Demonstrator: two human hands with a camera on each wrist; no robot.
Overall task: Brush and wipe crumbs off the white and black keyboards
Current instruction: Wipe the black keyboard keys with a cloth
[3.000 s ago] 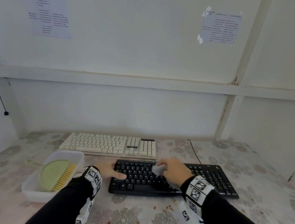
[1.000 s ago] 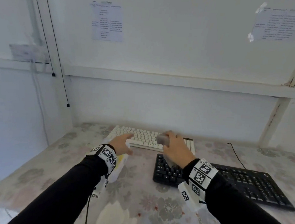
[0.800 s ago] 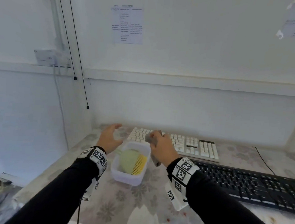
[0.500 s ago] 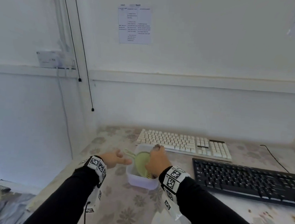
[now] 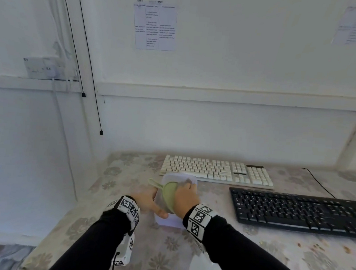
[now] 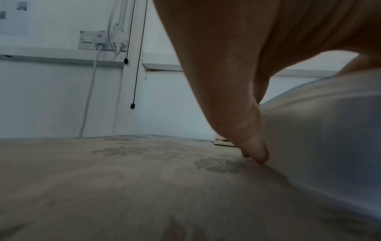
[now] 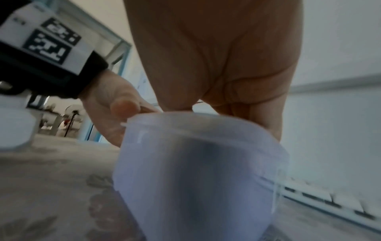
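Note:
The white keyboard [image 5: 216,172] lies at the back of the table, and the black keyboard [image 5: 298,212] lies nearer, to its right. A translucent white container [image 5: 166,220] stands to their left with a green brush [image 5: 168,192] inside. My left hand [image 5: 156,205] grips the container's left wall, thumb over the rim and fingers [image 6: 255,151] down its outside [image 6: 329,130]. My right hand [image 5: 188,185] reaches into the container over the brush, fingers curled on a grey cloth [image 5: 188,180]. In the right wrist view the container [image 7: 195,163] hides those fingertips.
Crumbs [image 5: 317,247] lie on the flowered tablecloth in front of the black keyboard. Its cable [image 5: 318,182] runs to the back wall. Two black cords [image 5: 95,90] hang down the wall at left near a socket [image 5: 41,68]. The table's left edge is close to the container.
My right hand carried the cloth from the keyboards left and down into the container. My left hand, open beside it half a second ago, now grips its left wall.

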